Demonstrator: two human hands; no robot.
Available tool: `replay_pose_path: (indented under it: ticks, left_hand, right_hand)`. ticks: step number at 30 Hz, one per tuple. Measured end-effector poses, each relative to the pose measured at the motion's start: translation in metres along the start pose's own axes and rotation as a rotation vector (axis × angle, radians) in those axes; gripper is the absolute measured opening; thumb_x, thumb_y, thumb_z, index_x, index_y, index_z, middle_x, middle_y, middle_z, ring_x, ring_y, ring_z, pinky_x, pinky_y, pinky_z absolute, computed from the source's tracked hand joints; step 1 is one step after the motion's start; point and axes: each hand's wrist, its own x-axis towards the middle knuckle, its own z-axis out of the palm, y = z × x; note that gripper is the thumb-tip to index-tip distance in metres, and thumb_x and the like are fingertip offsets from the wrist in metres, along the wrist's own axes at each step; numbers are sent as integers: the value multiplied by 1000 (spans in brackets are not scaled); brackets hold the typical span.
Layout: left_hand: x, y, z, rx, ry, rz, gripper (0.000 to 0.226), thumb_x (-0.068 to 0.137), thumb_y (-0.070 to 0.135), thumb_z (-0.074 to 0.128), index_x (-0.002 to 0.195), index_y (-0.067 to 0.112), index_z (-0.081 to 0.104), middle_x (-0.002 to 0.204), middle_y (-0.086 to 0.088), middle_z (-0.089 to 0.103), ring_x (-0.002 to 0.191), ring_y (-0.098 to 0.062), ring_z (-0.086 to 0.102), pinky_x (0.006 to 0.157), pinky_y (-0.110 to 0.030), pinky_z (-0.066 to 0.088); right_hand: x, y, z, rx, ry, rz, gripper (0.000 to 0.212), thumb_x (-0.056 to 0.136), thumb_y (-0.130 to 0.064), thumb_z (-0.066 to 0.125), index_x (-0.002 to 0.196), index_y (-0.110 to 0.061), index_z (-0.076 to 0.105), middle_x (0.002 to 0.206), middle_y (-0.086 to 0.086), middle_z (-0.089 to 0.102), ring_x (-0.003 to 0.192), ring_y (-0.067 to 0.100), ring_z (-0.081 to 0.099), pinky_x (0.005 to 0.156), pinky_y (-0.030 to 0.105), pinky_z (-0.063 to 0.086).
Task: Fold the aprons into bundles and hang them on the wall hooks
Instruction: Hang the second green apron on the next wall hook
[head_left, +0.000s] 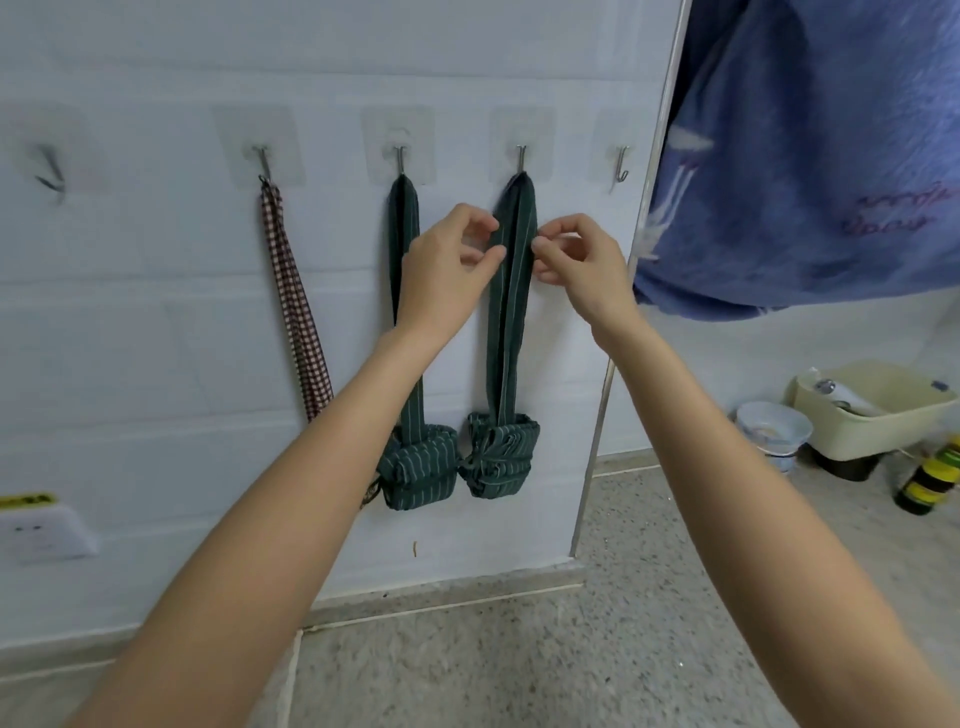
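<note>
on the fourth hook (521, 157), both hands' fingers (492, 254) pinch the green apron strap (511, 291)

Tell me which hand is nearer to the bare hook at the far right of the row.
Right. The right hand is just below and left of the bare hook, at the green apron strap. The left hand is across that strap, farther left.
</note>
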Motion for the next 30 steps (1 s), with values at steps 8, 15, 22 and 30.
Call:
replay_pose_path:
  ticks: [8, 15, 22, 30]
  left_hand:
    - [-102, -38, 8, 286, -418, -168, 41, 75, 55, 68, 98, 23, 57, 93, 12, 63, 78, -6, 61, 74, -23, 45]
    - [-125, -60, 21, 315, -432, -229, 14, 81, 33, 70, 84, 19, 69, 85, 7, 68, 74, -6, 59, 73, -19, 43]
    - [-141, -81, 17, 277, -423, -316, 7, 82, 19, 70, 80, 12, 71, 89, 0, 71, 78, -11, 63, 75, -24, 49]
    - [-136, -77, 29, 330, -437, -245, 7, 84, 19, 68, 85, 12, 68, 90, -1, 70, 85, -15, 63, 82, -30, 49]
  right_hand:
    - [-101, 101, 1, -468, -280, 85, 39, 82, -1, 51, 118, -14, 56, 119, 2, 57, 110, 13, 51, 92, 24, 38]
    - [-131, 125, 10, -99, -128, 437, 43, 89, -32, 60, 128, -20, 44, 118, -3, 52, 107, 18, 55, 88, 34, 48]
    - [-133, 134, 22, -489, -121, 100, 42, 81, -43, 68, 114, -22, 51, 105, -9, 57, 88, 11, 55, 73, 30, 47]
    - [-137, 146, 24, -307, -50, 181, 37, 84, -34, 67, 114, -21, 49, 100, -14, 55, 93, 11, 57, 80, 35, 52]
